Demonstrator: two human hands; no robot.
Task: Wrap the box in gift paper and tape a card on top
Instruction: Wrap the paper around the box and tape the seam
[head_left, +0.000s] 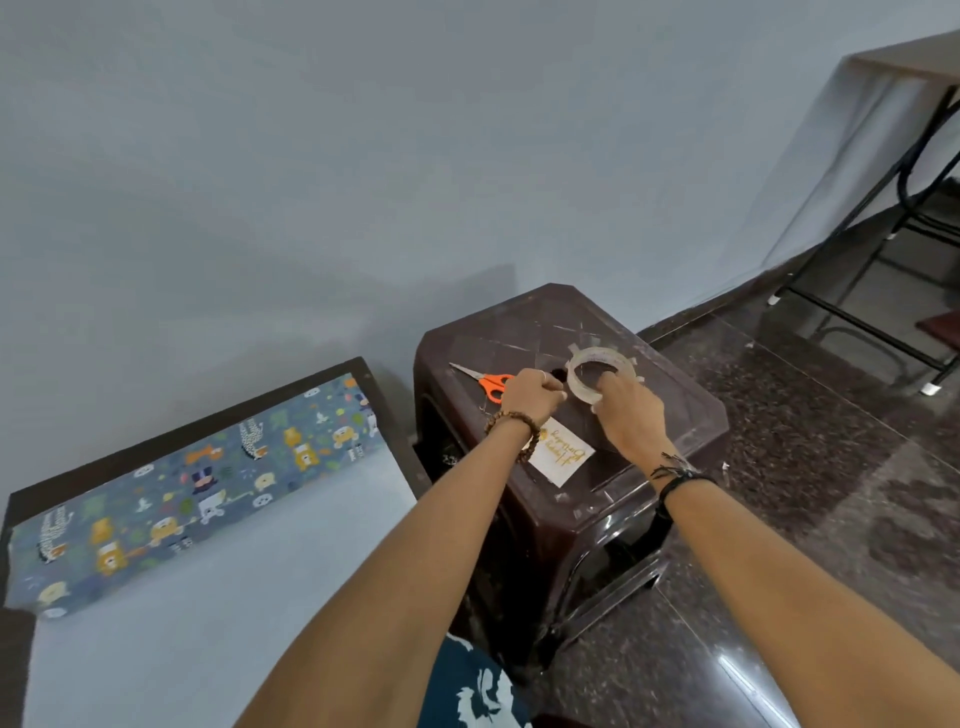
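- Our right hand (631, 410) curls round the tape roll (601, 375) on the stool (675, 410); our left hand (530, 396) is closed at the roll's near edge, seemingly pinching the free end, though we cannot tell for sure.
- Card (563, 457) lies just beside our wrists; scissors (485, 382) sit behind the left hand.
- Wrapped box (192, 488) waits well apart, on the table (218, 597) to our left.
- We should hold the roll firm, draw a short strip straight, keep it from folding onto itself, then cut cleanly.
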